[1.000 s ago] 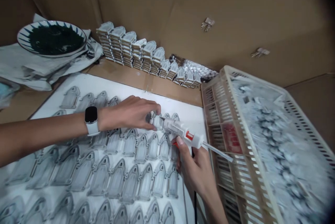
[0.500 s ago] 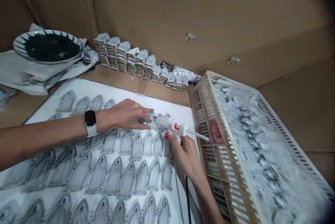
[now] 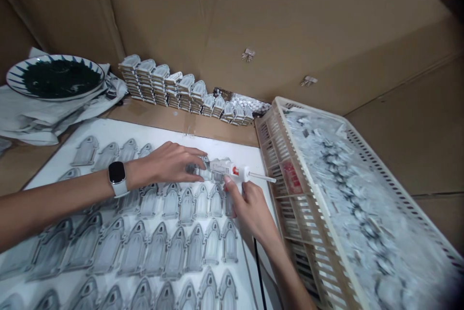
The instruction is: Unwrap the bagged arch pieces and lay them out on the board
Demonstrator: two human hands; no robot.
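My right hand (image 3: 253, 208) is wrapped round the handle of a white hot glue gun (image 3: 226, 167). A clear glue stick (image 3: 263, 176) pokes out of the gun's back, and the nozzle points left. My left hand (image 3: 170, 162), with a watch on the wrist, has thumb and fingers around a small grey-white arched piece (image 3: 203, 171). The nozzle is right by this piece; whether it touches cannot be seen. Rows of similar arched window-shaped pieces (image 3: 186, 206) lie on the white board (image 3: 119, 126) around and below both hands.
Stacks of arched pieces (image 3: 147, 78) stand along the cardboard wall (image 3: 174, 20). At the left, a plate (image 3: 14, 76) of dark green material rests on crumpled white sheets (image 3: 32, 117). To the right, a plastic crate (image 3: 311, 223) holds clear-wrapped items. A black cord (image 3: 258, 266) hangs below my right hand.
The view has shifted slightly, so most things appear farther left. Both hands keep nearly the same pose at the arched piece, with the glue gun still beside it.
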